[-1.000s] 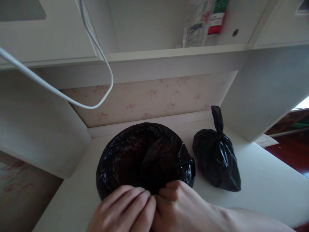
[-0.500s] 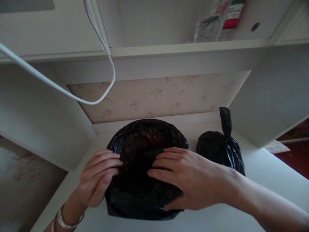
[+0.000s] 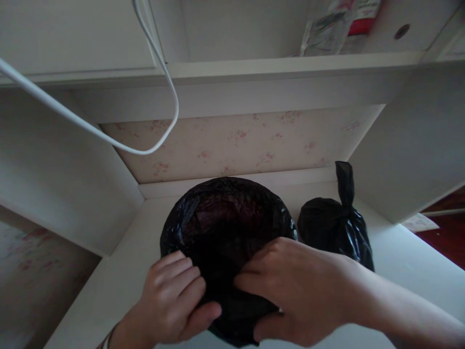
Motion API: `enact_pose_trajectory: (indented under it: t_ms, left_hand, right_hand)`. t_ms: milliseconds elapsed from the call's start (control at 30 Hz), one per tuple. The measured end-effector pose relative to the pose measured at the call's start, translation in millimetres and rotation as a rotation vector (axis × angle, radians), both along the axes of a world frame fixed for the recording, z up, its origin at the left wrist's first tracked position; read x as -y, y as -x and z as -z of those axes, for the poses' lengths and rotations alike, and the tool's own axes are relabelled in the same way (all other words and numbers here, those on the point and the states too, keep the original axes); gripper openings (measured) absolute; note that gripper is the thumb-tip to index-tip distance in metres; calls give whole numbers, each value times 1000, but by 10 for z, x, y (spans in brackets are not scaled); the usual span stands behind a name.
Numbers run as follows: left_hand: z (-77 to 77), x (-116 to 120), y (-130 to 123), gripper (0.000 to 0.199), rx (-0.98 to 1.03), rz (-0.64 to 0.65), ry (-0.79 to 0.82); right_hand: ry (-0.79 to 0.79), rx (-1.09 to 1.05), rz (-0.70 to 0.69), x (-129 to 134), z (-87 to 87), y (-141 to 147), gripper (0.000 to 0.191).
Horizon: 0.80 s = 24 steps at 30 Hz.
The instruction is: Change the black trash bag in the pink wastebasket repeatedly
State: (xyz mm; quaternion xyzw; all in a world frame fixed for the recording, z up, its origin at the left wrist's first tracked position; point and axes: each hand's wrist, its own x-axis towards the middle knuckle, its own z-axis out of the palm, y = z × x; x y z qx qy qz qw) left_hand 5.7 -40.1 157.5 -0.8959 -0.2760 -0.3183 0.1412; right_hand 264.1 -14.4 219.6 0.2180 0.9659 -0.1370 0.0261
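Note:
A round bin lined with a black plastic bag (image 3: 225, 194) stands on the white surface, its mouth facing up. My left hand (image 3: 178, 295) has its fingers curled over the near left part of the rim, gripping the liner. At the near right, my right hand (image 3: 286, 291) bends its fingers into the opening with the thumb outside, closed on the liner. The bin's dark inside is too dim to make out. A tied black bag (image 3: 334, 228) sits to the right, partly behind my right forearm.
A white cable (image 3: 83, 125) hangs in a loop at the upper left. Above is a white shelf (image 3: 290, 68) with plastic packaging (image 3: 327, 34) on it. White side panels and a flowered wall (image 3: 218, 145) enclose the back.
Both hands have moved nearer to me along the rim. My left hand has shifted right and its fingers have curled. The bin's mouth now looks wider, its near side hidden more by the hands.

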Motion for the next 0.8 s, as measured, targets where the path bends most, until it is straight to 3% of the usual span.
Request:
enact_pose_trajectory:
  t_ms: [100,200,267,333,433,500,667,733,800]
  left_hand:
    - [-65,-257,306,45,83,146,117]
    - [-154,-322,423,29,53,146,154]
    - [-205,-207,334,31,-28,91,124]
    - [-219,-21,145,47,-71,70,92]
    - [-162,191,-136,45,-79,9,59]
    - [-115,199,-212,49,-74,-3,39]
    - [-129,-122,39,66,-124,148,12]
    - [-164,-264,204,67,-122,182,22]
    - [-195,-344,331,63,-123,176,15]
  right_hand:
    - [2,-45,54,-17,-47,-91,42]
    - [-36,27,84,-19,-5,-107,42]
    - [-69,96,77,-8,44,-77,35]
    - [-89,151,32,2,76,-36,27]
    - [-73,168,-48,2,66,5,20]
    - [-36,142,-53,-5,26,3,21]
    - [90,53,22,8,-109,-105,37]
    - [44,19,48,18,-122,-152,44]
    - [-62,25,78,22,-86,-171,38]
